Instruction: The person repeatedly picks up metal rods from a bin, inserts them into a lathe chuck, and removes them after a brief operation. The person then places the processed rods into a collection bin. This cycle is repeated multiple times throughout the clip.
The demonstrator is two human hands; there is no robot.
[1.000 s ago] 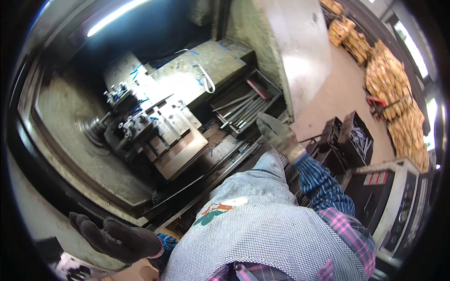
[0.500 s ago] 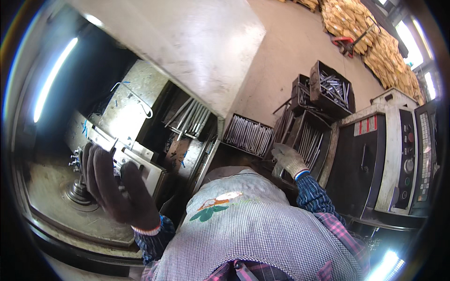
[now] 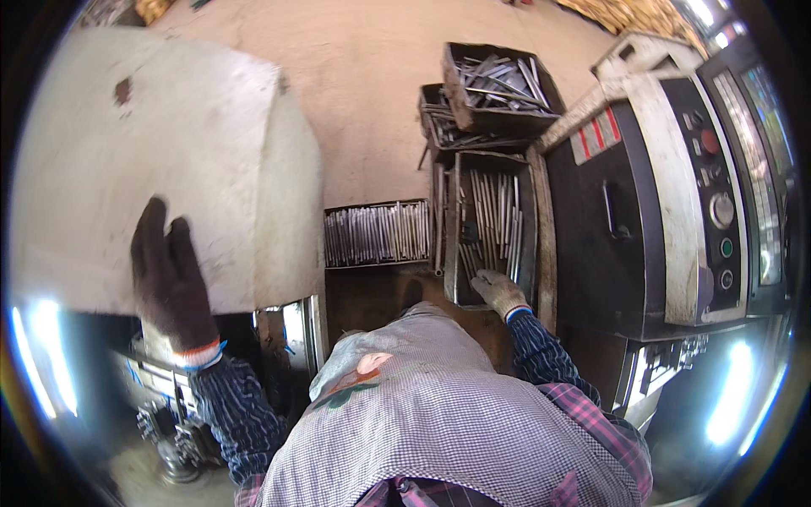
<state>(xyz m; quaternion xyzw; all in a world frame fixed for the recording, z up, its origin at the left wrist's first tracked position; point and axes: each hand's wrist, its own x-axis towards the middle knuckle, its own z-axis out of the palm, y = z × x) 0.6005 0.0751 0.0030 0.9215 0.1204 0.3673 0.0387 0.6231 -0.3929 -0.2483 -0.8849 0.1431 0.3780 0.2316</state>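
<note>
My right hand (image 3: 500, 291) at tray (image 3: 454, 228) near edge, grip unclear; left hand (image 3: 171, 283) wide. Rods (image 3: 505, 215) likely stiff, slick; best held mid-length.

Silvery rods (image 3: 505, 215), grey-white checked apron (image 3: 431, 397)

Left glove (image 3: 173, 283): knitted cloth, matt, slightly fuzzy.
Right glove (image 3: 500, 292): knitted cloth, matt.
Rods (image 3: 516, 224): bare metal, smooth, dull sheen.
Box (image 3: 507, 124): metal, rough, worn.
Apron (image 3: 439, 380): woven cloth, matt, creased.
Sleeve (image 3: 236, 414): ribbed cloth, matt.
Door (image 3: 186, 152): painted metal, smooth, faintly glossy, scuffed.
Floor (image 3: 363, 93): smooth, matt.
Dial (image 3: 721, 210): metal, glossy.
</note>
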